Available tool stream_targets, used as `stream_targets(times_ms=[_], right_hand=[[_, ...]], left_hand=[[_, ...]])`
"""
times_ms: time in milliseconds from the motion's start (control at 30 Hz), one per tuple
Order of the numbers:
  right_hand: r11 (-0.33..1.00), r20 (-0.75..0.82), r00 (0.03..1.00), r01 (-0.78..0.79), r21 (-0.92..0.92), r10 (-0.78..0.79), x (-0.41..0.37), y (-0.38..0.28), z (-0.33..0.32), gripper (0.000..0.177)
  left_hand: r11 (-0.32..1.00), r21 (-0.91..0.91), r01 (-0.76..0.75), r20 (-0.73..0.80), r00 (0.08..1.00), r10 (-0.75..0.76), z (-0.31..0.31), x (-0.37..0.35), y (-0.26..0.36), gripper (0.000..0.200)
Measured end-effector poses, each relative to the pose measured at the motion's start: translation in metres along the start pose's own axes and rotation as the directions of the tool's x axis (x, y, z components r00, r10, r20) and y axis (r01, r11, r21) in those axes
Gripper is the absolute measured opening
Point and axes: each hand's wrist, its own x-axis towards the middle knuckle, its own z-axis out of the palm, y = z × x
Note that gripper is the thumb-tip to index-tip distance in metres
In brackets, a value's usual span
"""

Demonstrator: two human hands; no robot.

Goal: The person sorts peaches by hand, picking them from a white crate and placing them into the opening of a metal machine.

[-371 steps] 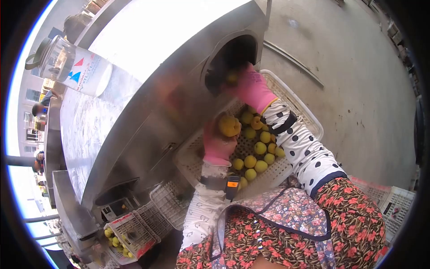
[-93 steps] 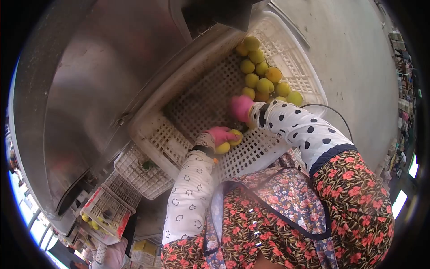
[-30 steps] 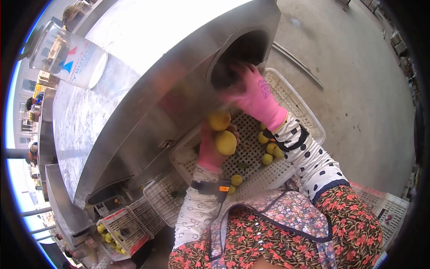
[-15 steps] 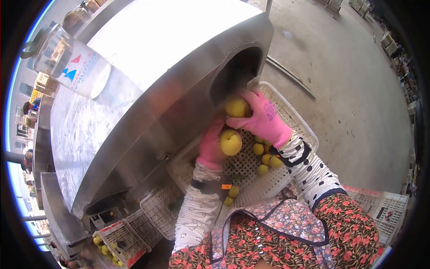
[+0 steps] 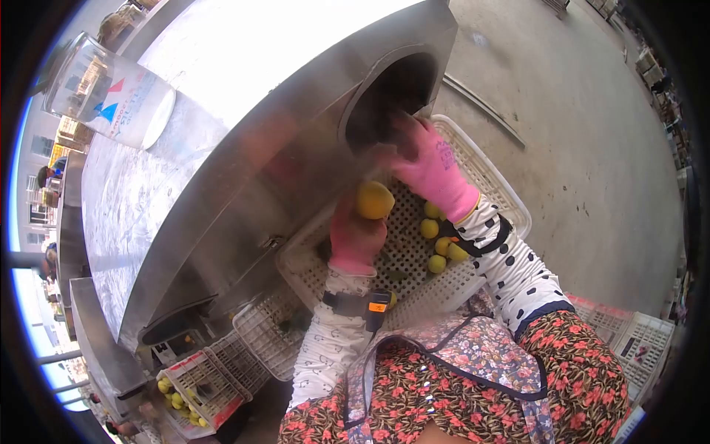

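My left hand (image 5: 356,240), in a pink glove, is closed around a yellow peach (image 5: 375,200) above the white plastic crate. My right hand (image 5: 430,166), gloved in pink too, reaches to the dark oval opening (image 5: 388,100) in the metal machine's side. Its thumb and fingers are apart, partly in shadow and blurred, and no fruit shows between them. Below both hands, the perforated crate (image 5: 484,169) holds several loose peaches (image 5: 438,263) along its right side.
A clear plastic jar (image 5: 118,92) stands on the metal machine top (image 5: 159,177). Another white crate (image 5: 270,337) sits at the lower left, near a crate of yellow fruit (image 5: 177,399). A metal bar (image 5: 484,109) lies on the concrete floor (image 5: 577,155). More crates (image 5: 629,348) are at right.
My right hand has moved up to the oval opening, and the peach it held is out of sight. My left hand has turned and raised its peach slightly.
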Motion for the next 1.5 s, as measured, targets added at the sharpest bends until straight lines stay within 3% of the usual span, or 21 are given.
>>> stream_targets(times_ms=[33,133,200,233,267,333,433,467,533,600,667,800,833,933,1100,1200,1300,1367,1400,1467,1500], right_hand=[[0.995,0.158,0.982,-0.097,-0.018,0.099,-0.014,0.000,-0.003,0.092],[0.983,0.302,0.942,0.174,-0.061,-0.148,-0.040,0.021,0.013,0.088],[0.971,0.208,0.953,0.234,-0.050,-0.219,-0.040,0.018,0.014,0.084],[0.962,0.158,0.953,0.269,-0.047,-0.259,-0.037,0.017,0.013,0.082],[0.966,0.100,0.972,0.223,-0.133,-0.211,-0.032,0.014,0.011,0.082],[0.948,-0.031,0.992,0.111,-0.298,-0.126,-0.014,0.007,0.005,0.082],[0.830,-0.169,0.977,0.013,-0.558,-0.129,0.021,0.042,0.020,0.085],[0.841,-0.150,0.981,0.020,-0.540,-0.120,0.023,0.040,0.016,0.085],[0.864,-0.099,0.990,0.036,-0.502,-0.099,0.023,0.039,0.006,0.085],[0.830,-0.075,0.988,0.072,-0.553,-0.136,0.027,0.048,0.007,0.084],[0.783,-0.001,0.994,0.084,-0.616,-0.107,0.037,0.044,0.006,0.081],[0.730,0.189,0.982,0.130,-0.671,-0.002,0.062,0.025,0.001,0.074],[0.731,0.217,0.976,0.151,-0.665,-0.003,0.066,0.027,-0.001,0.073],[0.815,0.050,0.939,0.321,-0.483,-0.341,0.063,0.055,0.004,0.071],[0.857,0.102,0.977,0.215,-0.468,-0.190,0.034,0.048,-0.004,0.064],[0.784,0.041,0.979,0.186,-0.593,-0.202,0.050,0.032,0.012,0.055],[0.709,0.040,0.931,0.303,-0.636,-0.362,0.088,0.039,0.024,0.040],[0.944,-0.034,0.966,0.243,-0.222,-0.256,0.071,0.039,-0.005,0.036],[0.997,-0.066,0.995,0.071,-0.030,-0.073,0.056,0.037,-0.016,0.034],[0.872,-0.072,0.914,-0.356,0.335,0.400,0.017,0.031,-0.032,0.031],[0.909,0.007,0.912,-0.410,0.070,0.411,0.002,0.068,-0.032,0.038]], left_hand=[[0.996,0.054,-0.073,0.014,0.997,0.072,0.000,0.001,0.005,0.039],[0.956,0.158,-0.245,0.150,0.963,0.223,-0.002,0.003,0.026,0.040],[0.917,0.244,-0.315,0.146,0.947,0.286,-0.001,0.004,0.029,0.042],[0.986,-0.096,-0.133,0.137,0.980,0.146,-0.001,0.006,0.031,0.044],[0.904,-0.422,0.070,0.181,0.983,0.009,0.001,0.006,0.034,0.045],[0.776,-0.560,0.290,0.241,0.953,-0.182,0.002,-0.002,0.011,0.047],[0.858,0.025,0.513,0.250,0.828,-0.502,-0.012,-0.033,-0.071,0.054],[0.734,0.333,0.592,0.286,0.678,-0.677,-0.020,-0.042,-0.075,0.058],[0.511,0.495,0.702,0.218,0.469,-0.856,-0.021,-0.083,-0.100,0.071],[0.344,0.833,0.434,0.223,0.307,-0.925,-0.028,-0.110,-0.118,0.083],[0.248,0.960,0.132,0.220,0.197,-0.955,-0.028,-0.148,-0.167,0.091],[0.253,0.964,0.080,0.243,0.119,-0.963,-0.024,-0.172,-0.185,0.093],[0.263,0.963,0.056,0.251,0.166,-0.954,-0.024,-0.178,-0.190,0.092],[0.305,0.950,0.062,0.281,0.252,-0.926,-0.022,-0.167,-0.179,0.091],[0.299,0.908,0.294,0.287,0.084,-0.954,-0.030,-0.150,-0.168,0.088],[0.321,0.942,0.092,0.298,0.204,-0.932,-0.027,-0.154,-0.169,0.084],[0.375,0.924,0.077,0.370,0.067,-0.927,-0.032,-0.153,-0.178,0.077],[0.474,0.875,0.099,0.472,0.041,-0.881,-0.034,-0.139,-0.181,0.063],[0.477,0.848,0.232,0.485,0.025,-0.874,-0.039,-0.135,-0.182,0.057],[0.394,0.721,0.570,0.487,-0.011,-0.873,-0.046,-0.123,-0.160,0.046],[0.377,0.641,0.668,0.501,0.008,-0.866,-0.047,-0.124,-0.162,0.042]])
